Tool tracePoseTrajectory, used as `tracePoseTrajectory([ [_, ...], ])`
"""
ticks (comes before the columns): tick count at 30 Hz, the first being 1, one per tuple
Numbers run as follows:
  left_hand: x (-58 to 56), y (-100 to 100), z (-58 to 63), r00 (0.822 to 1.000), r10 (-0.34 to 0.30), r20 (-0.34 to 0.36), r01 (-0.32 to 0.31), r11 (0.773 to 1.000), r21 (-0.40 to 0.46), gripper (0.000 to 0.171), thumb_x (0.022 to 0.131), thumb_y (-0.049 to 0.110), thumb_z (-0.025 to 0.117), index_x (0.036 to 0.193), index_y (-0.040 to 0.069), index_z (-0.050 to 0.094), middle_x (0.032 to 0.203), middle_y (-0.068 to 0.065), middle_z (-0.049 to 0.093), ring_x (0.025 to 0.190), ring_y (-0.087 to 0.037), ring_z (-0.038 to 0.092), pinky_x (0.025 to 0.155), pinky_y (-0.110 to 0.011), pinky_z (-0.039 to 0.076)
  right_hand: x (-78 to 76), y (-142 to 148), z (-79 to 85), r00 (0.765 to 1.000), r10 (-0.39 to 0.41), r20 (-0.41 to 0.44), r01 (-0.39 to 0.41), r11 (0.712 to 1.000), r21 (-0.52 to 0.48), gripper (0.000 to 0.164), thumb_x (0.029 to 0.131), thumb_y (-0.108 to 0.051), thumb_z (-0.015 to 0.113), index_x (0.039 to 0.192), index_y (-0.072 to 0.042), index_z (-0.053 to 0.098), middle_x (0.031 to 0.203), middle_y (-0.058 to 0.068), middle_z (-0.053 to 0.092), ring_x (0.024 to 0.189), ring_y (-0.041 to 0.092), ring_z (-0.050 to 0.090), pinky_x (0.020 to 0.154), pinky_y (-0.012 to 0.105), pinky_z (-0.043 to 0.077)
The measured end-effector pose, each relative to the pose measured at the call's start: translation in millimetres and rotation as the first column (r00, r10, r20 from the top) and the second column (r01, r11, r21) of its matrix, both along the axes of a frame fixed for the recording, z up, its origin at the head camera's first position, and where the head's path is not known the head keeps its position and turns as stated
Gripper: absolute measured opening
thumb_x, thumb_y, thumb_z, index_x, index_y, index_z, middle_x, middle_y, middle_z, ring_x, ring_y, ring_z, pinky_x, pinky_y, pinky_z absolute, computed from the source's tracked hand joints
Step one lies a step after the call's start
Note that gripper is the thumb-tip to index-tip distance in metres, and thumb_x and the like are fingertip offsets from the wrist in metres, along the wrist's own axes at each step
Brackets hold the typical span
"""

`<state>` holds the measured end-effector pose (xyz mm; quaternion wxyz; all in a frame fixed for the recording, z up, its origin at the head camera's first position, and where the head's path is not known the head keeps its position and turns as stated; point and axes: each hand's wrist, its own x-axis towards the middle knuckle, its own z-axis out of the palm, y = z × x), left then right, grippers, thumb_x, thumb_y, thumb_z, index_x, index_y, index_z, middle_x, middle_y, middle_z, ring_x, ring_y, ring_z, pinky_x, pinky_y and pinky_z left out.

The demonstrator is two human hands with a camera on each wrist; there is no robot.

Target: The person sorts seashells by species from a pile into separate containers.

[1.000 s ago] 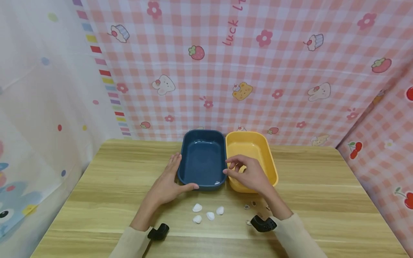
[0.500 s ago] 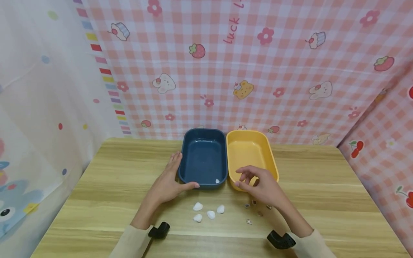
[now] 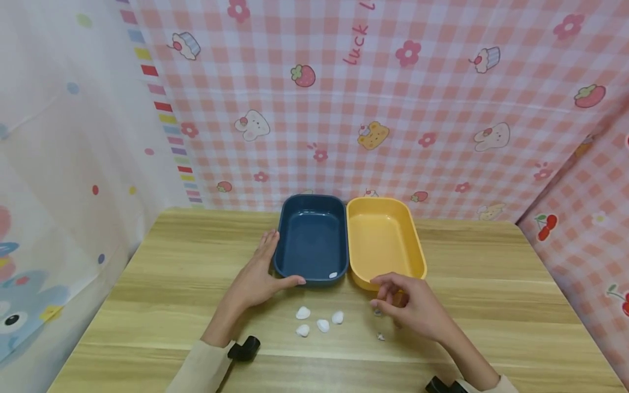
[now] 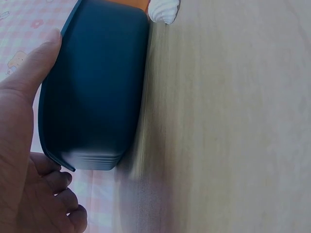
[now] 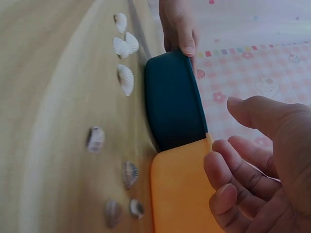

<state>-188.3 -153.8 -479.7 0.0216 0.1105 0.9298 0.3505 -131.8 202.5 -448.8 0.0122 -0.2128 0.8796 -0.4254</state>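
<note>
My left hand (image 3: 256,281) holds the near left corner of a dark blue plastic tray (image 3: 314,279), thumb on the front rim and fingers along the left side. One white seashell (image 3: 333,275) lies inside that tray by its near right corner. Several white seashells (image 3: 322,326) rest on the table in front. With nothing in its loosely bent fingers, my right hand (image 3: 417,308) hovers over the near edge of a yellow tray (image 3: 385,240). Small brownish seashells (image 5: 130,174) lie on the table beneath it, partly hidden by the hand in the head view.
The two trays stand side by side against a pink checked cloth (image 3: 314,109) at the back of the wooden table (image 3: 196,256). A white patterned curtain (image 3: 98,136) hangs on the left, another checked cloth on the right.
My right hand has drawn back from the blue tray's right rim, across the yellow tray, to above the small shells. The left hand stays at the blue tray.
</note>
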Motion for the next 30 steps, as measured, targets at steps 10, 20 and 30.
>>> tracePoseTrajectory([
  [10, -1.1, 0, -0.4, 1.000, -0.002, 0.014, 0.002, 1.000, -0.003, 0.128, 0.073, 0.078, 0.074, 0.167, 0.022, 0.007, 0.175, 0.000, 0.004, 0.162, -0.025, 0.000, 0.125, -0.062, 0.023, 14.2, 24, -18.8, 0.999, -0.020, -0.036, 0.020, 1.000, -0.015, 0.026, 0.087, -0.019, 0.084, 0.108, -0.009, 0.073, 0.079, -0.012, 0.068, 0.068, 0.001, 0.059, 0.057, 0.022, 0.053],
  [20, -0.2, 0, 0.2, 1.000, 0.004, 0.026, -0.004, 1.000, 0.007, 0.128, 0.074, 0.076, 0.076, 0.167, 0.021, 0.007, 0.175, 0.000, 0.004, 0.162, -0.026, 0.000, 0.125, -0.063, 0.023, 14.4, 53, -31.2, 0.994, -0.095, -0.056, 0.098, 0.994, 0.041, 0.023, 0.085, -0.016, 0.084, 0.105, -0.011, 0.074, 0.074, -0.012, 0.062, 0.064, -0.001, 0.056, 0.056, 0.021, 0.051],
  [30, 0.4, 0, 0.2, 1.000, 0.006, 0.030, -0.007, 1.000, 0.013, 0.128, 0.073, 0.078, 0.075, 0.167, 0.022, 0.007, 0.175, 0.000, 0.004, 0.162, -0.025, 0.000, 0.125, -0.063, 0.023, 21.1, 72, -42.4, 0.988, -0.154, -0.013, 0.155, 0.984, 0.092, 0.020, 0.083, -0.020, 0.086, 0.099, -0.015, 0.076, 0.070, -0.012, 0.060, 0.060, -0.002, 0.051, 0.052, 0.019, 0.046],
])
